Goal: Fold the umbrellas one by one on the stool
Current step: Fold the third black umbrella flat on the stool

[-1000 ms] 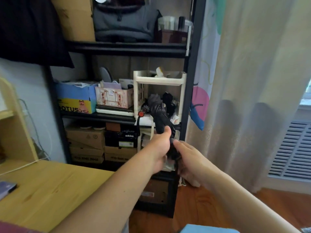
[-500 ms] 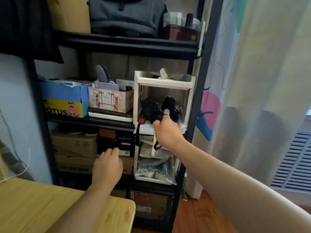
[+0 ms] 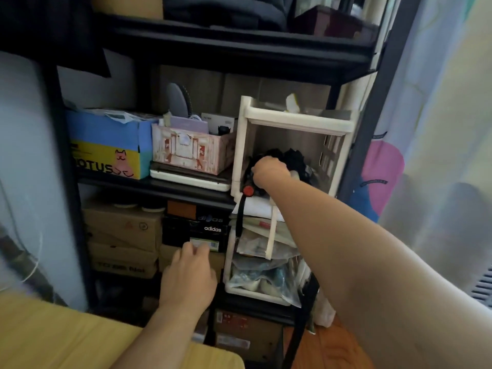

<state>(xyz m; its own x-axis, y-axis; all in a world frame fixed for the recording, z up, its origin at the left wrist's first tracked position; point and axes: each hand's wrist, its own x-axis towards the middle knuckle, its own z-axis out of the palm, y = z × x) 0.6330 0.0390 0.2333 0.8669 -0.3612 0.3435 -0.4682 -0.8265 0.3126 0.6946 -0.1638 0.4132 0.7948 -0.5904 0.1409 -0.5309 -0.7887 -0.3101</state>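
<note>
Two folded black umbrellas (image 3: 295, 161) lie in the upper compartment of a cream plastic rack (image 3: 295, 119) on the black shelving unit. One has a red button (image 3: 248, 191) at its near end and a black strap hanging down. My right hand (image 3: 270, 171) reaches into that compartment and its fingers curl round the left umbrella. My left hand (image 3: 187, 278) hovers low in front of the shoe boxes, fingers relaxed, holding nothing. The stool is not in view.
The black shelving unit (image 3: 239, 51) holds a blue and yellow box (image 3: 106, 145), a pink patterned box (image 3: 190, 150) and stacked shoe boxes (image 3: 195, 230). A wooden desk (image 3: 66, 339) fills the lower left. A pale curtain (image 3: 439, 129) hangs on the right.
A second ago both hands held a folded black umbrella in front of the shelf. Now it lies in the rack, my right hand still on it. My left hand has dropped away.
</note>
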